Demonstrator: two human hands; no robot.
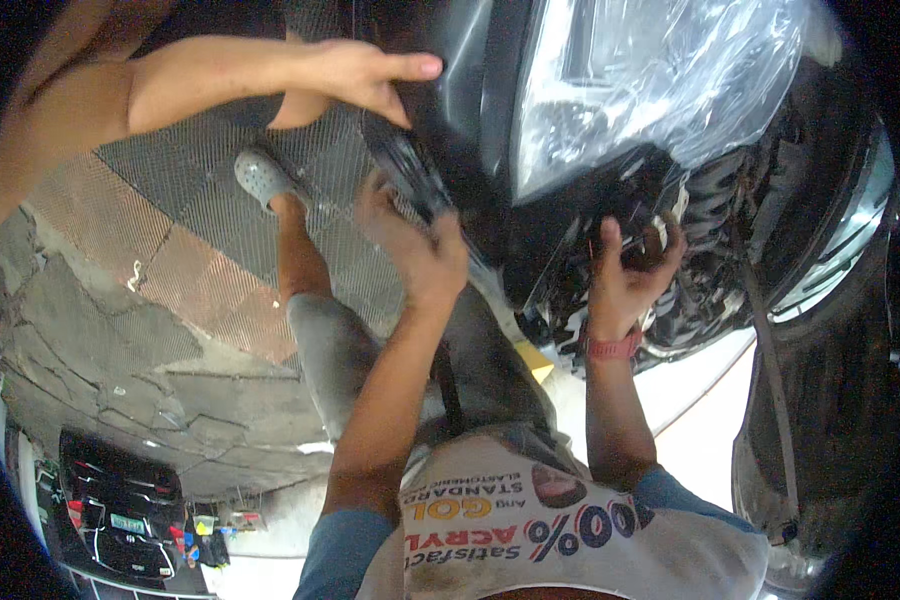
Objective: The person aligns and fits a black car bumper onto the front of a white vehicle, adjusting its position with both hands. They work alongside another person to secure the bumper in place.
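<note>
My left hand (425, 255) is at the edge of a glossy black car body panel (415, 170), its thumb against or very near the edge. Its fingers are smeared by motion but look spread, with no grip visible. Raised in front of the opened-up front of the car, my right hand (630, 275) wears a red wristband (613, 346). Its thumb and curved fingers stand apart, and I see nothing held. Above lies a large light unit (660, 80) wrapped in clear plastic film. Another person's hand (370, 75) reaches in from the upper left, beside the black panel.
Dark exposed parts and a wheel arch (800, 210) are on the right. The floor has ribbed tiles (150, 225) and cracked paving (90, 310). A grey clog (262, 175) is on another person's foot at left. A dark vehicle (120, 510) stands at lower left.
</note>
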